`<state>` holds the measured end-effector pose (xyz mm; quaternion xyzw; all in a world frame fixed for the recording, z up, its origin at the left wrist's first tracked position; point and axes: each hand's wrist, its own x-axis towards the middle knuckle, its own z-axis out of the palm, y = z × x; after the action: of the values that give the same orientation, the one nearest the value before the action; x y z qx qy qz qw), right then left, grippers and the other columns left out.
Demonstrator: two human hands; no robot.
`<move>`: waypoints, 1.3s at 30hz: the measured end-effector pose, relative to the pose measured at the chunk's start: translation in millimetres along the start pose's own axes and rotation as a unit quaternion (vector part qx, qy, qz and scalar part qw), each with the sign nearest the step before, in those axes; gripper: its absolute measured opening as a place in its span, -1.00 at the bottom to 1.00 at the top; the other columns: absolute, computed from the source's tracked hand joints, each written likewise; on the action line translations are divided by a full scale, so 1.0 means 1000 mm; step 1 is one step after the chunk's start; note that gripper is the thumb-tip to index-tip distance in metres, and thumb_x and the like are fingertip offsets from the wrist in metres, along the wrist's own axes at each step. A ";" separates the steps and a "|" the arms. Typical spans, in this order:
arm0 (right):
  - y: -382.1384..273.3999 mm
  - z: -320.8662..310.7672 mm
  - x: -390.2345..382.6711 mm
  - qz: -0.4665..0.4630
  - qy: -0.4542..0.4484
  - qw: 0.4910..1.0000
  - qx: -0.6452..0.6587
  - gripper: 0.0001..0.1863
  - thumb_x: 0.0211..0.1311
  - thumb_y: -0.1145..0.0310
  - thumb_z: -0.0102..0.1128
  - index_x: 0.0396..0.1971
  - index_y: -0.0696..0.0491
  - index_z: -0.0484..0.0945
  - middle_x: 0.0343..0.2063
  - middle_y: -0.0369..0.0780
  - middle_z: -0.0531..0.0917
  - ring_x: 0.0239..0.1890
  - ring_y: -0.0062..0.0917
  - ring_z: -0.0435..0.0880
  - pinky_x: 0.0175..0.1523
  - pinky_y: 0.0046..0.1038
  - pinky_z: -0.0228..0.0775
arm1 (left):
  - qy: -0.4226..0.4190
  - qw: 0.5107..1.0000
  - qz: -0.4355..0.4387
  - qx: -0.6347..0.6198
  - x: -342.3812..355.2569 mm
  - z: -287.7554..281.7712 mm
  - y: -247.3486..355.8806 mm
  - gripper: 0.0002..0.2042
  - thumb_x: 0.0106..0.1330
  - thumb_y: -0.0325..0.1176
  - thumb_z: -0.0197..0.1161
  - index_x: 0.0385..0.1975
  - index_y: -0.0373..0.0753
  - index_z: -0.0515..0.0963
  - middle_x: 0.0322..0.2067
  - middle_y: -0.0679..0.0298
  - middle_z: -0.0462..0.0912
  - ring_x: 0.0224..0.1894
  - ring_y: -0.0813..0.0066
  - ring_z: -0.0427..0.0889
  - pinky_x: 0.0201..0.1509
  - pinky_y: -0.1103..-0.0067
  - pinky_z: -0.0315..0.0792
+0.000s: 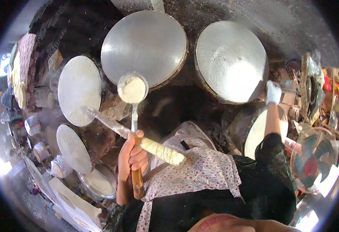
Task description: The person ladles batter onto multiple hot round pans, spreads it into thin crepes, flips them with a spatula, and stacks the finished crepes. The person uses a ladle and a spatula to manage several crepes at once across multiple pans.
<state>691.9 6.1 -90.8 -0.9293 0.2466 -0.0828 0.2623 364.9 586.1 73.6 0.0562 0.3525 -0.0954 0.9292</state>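
Largest griddle (144, 46) – smooth metal, v. glossy. Ladle handle (137, 185): wood, smooth-ish. Scraper handle (162, 152): rough, mat'l unclear. Apron (202, 168): matt cloth w/ creases. Glove (273, 93) – matt cloth.

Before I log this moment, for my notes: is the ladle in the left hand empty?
No, the ladle in the left hand holds a pale mixture.

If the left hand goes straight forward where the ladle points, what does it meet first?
Probably the left shiny griddle, reached first by the ladle in the left hand; depth is unclear.
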 end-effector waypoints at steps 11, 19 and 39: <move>-0.176 0.085 -0.332 -0.223 -0.158 0.940 0.203 -0.55 0.15 0.22 0.44 0.02 0.10 0.66 -0.02 -0.02 0.68 0.03 -0.18 0.70 0.19 -0.28 0.52 | -0.004 0.994 -0.042 0.099 -0.053 -0.029 0.044 -0.68 0.68 -0.02 0.01 0.09 -0.16 0.41 -0.66 0.63 0.07 -0.79 0.85 0.04 -0.81 0.78 0.04; -0.299 0.159 -0.246 -0.190 -0.126 0.973 0.039 -0.47 0.06 0.03 0.39 0.03 -0.03 0.67 0.02 0.00 0.65 0.05 -0.03 0.70 0.14 -0.11 0.57 | 0.014 0.998 0.045 -0.046 -0.080 -0.069 0.071 -0.67 0.72 -0.06 -0.09 0.09 -0.23 0.38 -0.63 0.53 0.17 -0.76 0.79 0.21 -0.81 0.73 0.24; -0.627 0.375 -0.224 -0.618 -0.332 0.690 -0.177 -0.54 -0.06 0.02 0.32 -0.24 0.04 0.81 -0.14 0.00 0.79 -0.06 -0.12 0.80 0.02 -0.06 0.66 | 0.045 0.908 0.228 -0.348 -0.083 -0.064 0.017 -0.64 0.70 0.00 -0.07 0.10 -0.20 0.36 -0.61 0.48 0.21 -0.75 0.75 0.20 -0.81 0.74 0.18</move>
<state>863.9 750.3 -83.3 -0.8679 -0.4764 0.1328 0.0471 266.2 625.2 81.9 -0.1878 0.3822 0.2505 0.8694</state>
